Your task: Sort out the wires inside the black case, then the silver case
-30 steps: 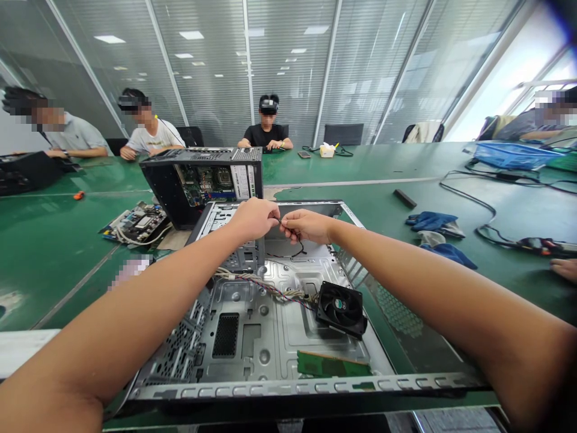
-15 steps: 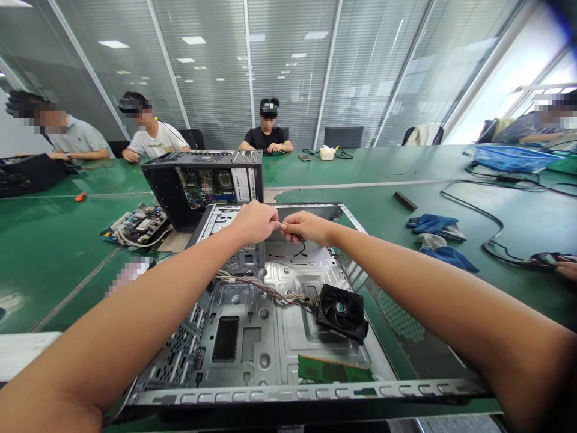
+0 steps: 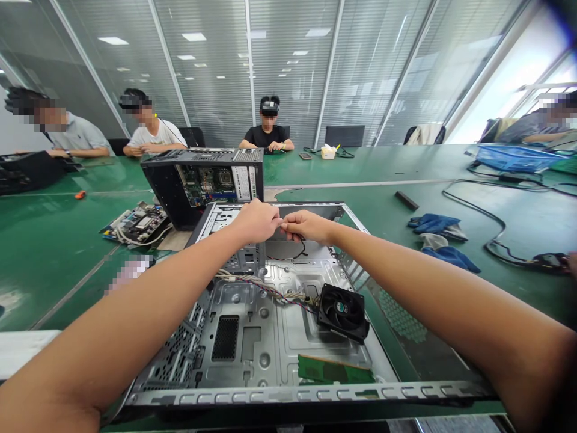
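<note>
Above the far part of an open, silver computer case (image 3: 288, 337), my two hands meet fingertip to fingertip. My left hand (image 3: 258, 220) is closed in a pinch; whatever is between its fingers is too small to make out. Pinched as well, my right hand (image 3: 306, 227) has a thin dark cable (image 3: 301, 251) hanging from under its fingers into the case. Inside the case lie a black cooling fan (image 3: 341, 313), a twisted bundle of wires (image 3: 270, 291) running to it, and a green memory module (image 3: 334, 369) near the front rim.
Behind stands a second computer case (image 3: 202, 157) with its board showing. A loose motherboard (image 3: 140, 224) lies left of it. On the right are blue gloves (image 3: 439, 231), a black bar (image 3: 406, 200), long black cables (image 3: 496, 216) and a blue basket (image 3: 518, 157). Several people sit around the green table (image 3: 360, 174).
Both hands keep the same pinched pose, almost unmoved. The dark cable beneath my right hand has shifted slightly. Fan, wires and memory module stay put.
</note>
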`<state>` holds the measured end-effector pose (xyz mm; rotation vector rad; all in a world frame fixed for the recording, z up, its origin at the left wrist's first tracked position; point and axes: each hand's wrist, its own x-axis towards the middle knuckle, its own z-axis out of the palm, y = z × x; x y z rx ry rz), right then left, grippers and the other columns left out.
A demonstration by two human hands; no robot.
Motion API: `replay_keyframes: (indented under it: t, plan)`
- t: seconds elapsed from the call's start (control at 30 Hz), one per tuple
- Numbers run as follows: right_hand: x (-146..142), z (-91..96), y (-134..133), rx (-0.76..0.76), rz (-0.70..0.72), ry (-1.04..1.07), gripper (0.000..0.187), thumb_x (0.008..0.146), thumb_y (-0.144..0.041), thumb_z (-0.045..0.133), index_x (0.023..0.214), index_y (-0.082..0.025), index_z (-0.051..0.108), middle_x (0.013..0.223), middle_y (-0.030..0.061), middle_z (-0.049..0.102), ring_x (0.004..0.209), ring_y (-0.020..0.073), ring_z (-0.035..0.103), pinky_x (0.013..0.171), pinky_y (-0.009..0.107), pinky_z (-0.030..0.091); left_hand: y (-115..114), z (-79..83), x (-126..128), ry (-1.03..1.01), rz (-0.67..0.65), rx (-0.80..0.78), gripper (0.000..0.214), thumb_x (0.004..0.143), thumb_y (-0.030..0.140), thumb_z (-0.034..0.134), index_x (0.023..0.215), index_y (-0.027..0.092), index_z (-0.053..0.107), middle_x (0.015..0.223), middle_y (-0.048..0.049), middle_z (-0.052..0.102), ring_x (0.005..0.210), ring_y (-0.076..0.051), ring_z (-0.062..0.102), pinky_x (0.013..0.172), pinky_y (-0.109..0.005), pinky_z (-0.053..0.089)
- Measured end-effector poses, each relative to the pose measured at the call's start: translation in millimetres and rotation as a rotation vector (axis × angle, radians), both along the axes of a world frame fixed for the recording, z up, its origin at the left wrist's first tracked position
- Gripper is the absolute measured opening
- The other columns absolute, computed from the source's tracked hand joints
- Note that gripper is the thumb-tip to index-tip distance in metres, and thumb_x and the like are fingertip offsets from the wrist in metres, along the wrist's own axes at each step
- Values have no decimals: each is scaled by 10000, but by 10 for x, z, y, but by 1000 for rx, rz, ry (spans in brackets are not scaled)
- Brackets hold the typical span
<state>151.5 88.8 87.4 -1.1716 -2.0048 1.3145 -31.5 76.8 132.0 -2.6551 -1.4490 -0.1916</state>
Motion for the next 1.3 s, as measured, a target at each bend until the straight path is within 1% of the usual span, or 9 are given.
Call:
replay_keyframes:
  t: [0.13,0.23,0.33,0.47,0.6,0.83,0.97,1.13,1.3]
  plan:
    - [6,-17,0,-6,7,10,97,941,-208,515,862,-165,551,644,-26,600,494,71,492,491,197,382,16,-14,-23,-29,-18,-14,269,903,367,508,908,212,727,937,-76,752,958,-254,632,806,-353,460]
    - [3,-12,-10,-26,4,4,121,933,-214,535,822,-167,536,661,-15,613,513,75,510,503,202,398,29,-27,-28,-16,-24,-12,274,900,378,513,906,213,731,934,-73,754,972,-259,627,820,-356,455]
    - [-4,4,-18,-33,-17,20,138,915,-216,572,793,-173,527,705,-10,614,555,78,555,531,205,419,46,-55,-15,18,-29,3,323,924,386,471,910,193,730,946,-100,749,986,-274,619,852,-378,448]
    - [-6,9,-11,-8,-37,38,146,888,-213,603,773,-176,523,671,-34,561,558,81,565,543,210,423,78,-118,11,75,-32,31,401,958,374,384,955,151,718,1010,-162,723,1026,-294,598,904,-415,425]
    - [3,-13,14,30,-36,35,122,876,-195,596,773,-170,534,659,-40,536,555,87,558,547,221,427,96,-163,23,61,-31,33,391,959,361,382,965,146,709,1037,-170,700,1054,-286,583,959,-427,391]
    - [-1,-37,21,15,-54,26,103,845,-186,628,780,-172,549,666,-39,541,554,83,539,545,220,430,88,-146,3,47,-40,13,367,949,387,412,967,173,710,1027,-139,708,1044,-278,576,943,-416,395]
    - [-8,-18,-9,-33,-5,11,79,835,-170,619,766,-161,581,628,-41,534,532,83,518,530,224,416,89,-153,0,39,-64,0,338,941,371,438,973,177,712,1029,-137,704,1061,-278,566,951,-413,387]
    - [0,-1,-21,-105,10,-6,75,803,-193,666,755,-148,630,605,-23,584,550,102,571,565,241,438,95,-172,12,58,-90,1,385,947,392,413,987,171,725,1025,-149,692,1057,-295,555,931,-422,387]
    - [-1,1,-10,-82,-21,16,134,790,-177,688,682,-160,610,586,-32,570,542,98,572,574,241,443,109,-203,20,69,-69,36,423,955,387,382,966,155,736,1014,-158,687,1052,-300,553,931,-435,375]
